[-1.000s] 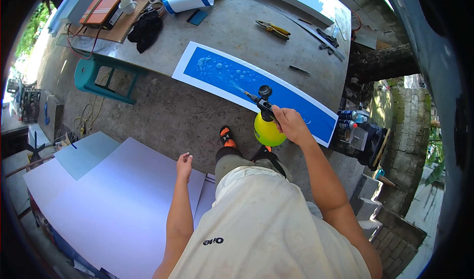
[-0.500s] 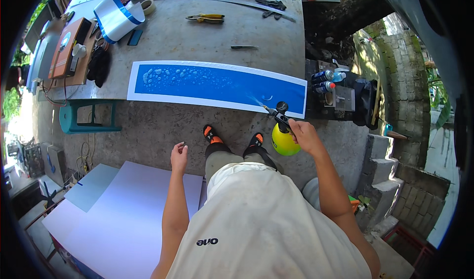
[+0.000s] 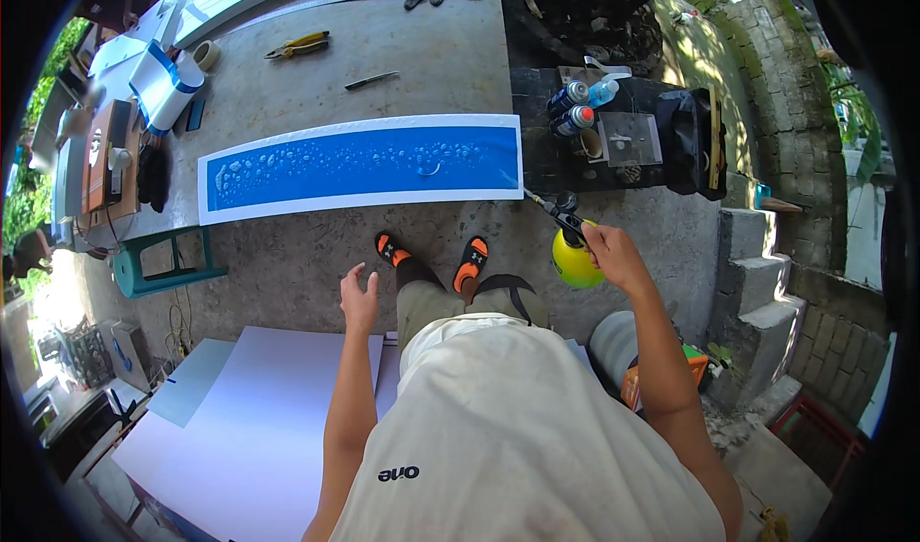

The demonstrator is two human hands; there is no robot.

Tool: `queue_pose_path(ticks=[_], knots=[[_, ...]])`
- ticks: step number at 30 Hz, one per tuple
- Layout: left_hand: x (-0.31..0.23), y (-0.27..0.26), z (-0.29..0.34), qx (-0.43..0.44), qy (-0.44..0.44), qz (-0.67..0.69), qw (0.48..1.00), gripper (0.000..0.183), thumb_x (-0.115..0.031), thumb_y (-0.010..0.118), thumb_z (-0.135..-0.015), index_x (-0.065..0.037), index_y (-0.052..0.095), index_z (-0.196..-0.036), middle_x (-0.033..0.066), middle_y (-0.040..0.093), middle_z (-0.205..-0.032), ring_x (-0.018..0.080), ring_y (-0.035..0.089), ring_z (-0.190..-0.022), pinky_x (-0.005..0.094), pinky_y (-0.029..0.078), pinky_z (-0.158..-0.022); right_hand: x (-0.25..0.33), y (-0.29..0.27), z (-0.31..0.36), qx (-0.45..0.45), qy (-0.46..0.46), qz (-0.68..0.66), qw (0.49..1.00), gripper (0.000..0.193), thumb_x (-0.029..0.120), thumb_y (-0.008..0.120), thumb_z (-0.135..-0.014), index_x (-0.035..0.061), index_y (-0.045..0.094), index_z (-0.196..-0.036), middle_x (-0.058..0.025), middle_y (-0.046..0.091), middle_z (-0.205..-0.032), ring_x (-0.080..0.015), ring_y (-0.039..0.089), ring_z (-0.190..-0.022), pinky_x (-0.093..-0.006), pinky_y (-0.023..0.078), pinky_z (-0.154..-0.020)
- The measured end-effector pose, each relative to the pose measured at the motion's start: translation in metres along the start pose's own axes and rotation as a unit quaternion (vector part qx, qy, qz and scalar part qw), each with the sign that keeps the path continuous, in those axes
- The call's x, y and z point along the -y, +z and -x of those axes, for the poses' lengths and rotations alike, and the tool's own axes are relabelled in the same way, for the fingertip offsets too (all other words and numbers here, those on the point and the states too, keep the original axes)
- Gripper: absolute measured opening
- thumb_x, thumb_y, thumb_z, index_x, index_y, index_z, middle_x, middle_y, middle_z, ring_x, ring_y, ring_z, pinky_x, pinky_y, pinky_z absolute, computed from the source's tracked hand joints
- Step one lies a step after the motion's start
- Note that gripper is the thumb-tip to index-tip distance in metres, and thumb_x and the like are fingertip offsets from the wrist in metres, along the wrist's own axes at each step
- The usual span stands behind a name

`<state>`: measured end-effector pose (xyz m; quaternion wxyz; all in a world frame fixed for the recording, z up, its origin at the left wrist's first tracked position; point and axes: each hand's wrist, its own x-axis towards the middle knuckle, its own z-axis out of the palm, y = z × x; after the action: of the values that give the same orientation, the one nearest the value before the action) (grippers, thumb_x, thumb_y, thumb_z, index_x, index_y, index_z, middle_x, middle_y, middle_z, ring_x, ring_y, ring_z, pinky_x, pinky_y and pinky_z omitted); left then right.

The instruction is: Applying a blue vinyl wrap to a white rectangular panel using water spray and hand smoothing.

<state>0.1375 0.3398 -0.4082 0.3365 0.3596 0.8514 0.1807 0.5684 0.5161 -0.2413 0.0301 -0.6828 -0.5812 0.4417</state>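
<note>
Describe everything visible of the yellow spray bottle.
The yellow spray bottle has a rounded, plastic-looking body, a black pump head with a round knob, and a slim nozzle. The right hand grips it by the head, nozzle aimed toward the blue panel's right end, where faint spray shows. Its exact tilt is unclear.

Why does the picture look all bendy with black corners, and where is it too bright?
In the head view, the wide fisheye lens seems to bow straight edges, like the blue panel's, and leaves dark corners; in the head view, the far left glares white, and sunlight brightens the grey steps' edges; in the head view, the yellow sprayer looks fairly clear.
</note>
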Motion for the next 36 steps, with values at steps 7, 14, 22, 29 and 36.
queue_pose_path(ticks=[7,14,22,29,36], knots=[[-0.038,0.005,-0.005,-0.05,0.089,-0.062,0.993,0.05,-0.036,0.06,-0.096,-0.01,0.05,-0.136,0.0169,0.049,-0.137,0.0353,0.047,-0.129,0.0442,0.038,-0.106,-0.024,-0.023,0.005,0.006,0.005,-0.006,1.0,0.058,0.05,0.051,-0.099,-0.0023,0.065,-0.078,-0.0122,0.062,-0.063,-0.025,0.062,-0.06,-0.0377,0.047,-0.06],[-0.086,0.027,-0.046,-0.052,0.166,-0.158,0.972,0.065,-0.043,0.056,-0.097,-0.009,0.036,-0.149,0.0166,0.031,-0.154,0.0338,0.027,-0.144,0.0526,0.018,-0.117,-0.056,-0.026,0.002,-0.002,0.014,-0.108,0.994,0.051,0.048,0.056,-0.097,0.0002,0.062,-0.08,-0.0036,0.057,-0.064,-0.0139,0.054,-0.059,-0.0304,0.044,-0.056],[-0.185,0.111,-0.098,0.028,0.381,-0.274,0.883,0.086,-0.059,0.049,-0.094,-0.003,0.024,-0.154,0.0136,0.014,-0.163,0.0299,0.007,-0.152,0.0553,0.001,-0.12,-0.082,0.015,-0.056,-0.185,-0.025,-0.148,0.971,0.029,0.027,0.075,-0.087,-0.0007,0.065,-0.089,-0.0003,0.057,-0.067,-0.009,0.049,-0.061,-0.0282,0.04,-0.056],[-0.24,0.18,-0.141,0.002,0.398,-0.266,0.878,0.089,-0.063,0.045,-0.093,-0.001,0.024,-0.154,0.013,0.012,-0.164,0.0294,0.004,-0.152,0.0556,-0.003,-0.12,-0.09,0.036,-0.137,-0.245,-0.044,-0.265,0.932,0.015,0.015,0.071,-0.09,0.002,0.067,-0.096,0.0019,0.058,-0.072,-0.006,0.051,-0.065,-0.0248,0.041,-0.059],[-0.257,0.205,-0.119,0.038,0.427,-0.228,0.874,0.086,-0.06,0.047,-0.093,-0.001,0.028,-0.153,0.0167,0.013,-0.163,0.0314,0.005,-0.152,0.058,-0.003,-0.119,-0.116,0.062,-0.18,-0.259,-0.033,-0.291,0.92,0.015,0.018,0.072,-0.089,0.0032,0.067,-0.09,0.0002,0.061,-0.075,-0.0083,0.056,-0.068,-0.026,0.044,-0.062]])
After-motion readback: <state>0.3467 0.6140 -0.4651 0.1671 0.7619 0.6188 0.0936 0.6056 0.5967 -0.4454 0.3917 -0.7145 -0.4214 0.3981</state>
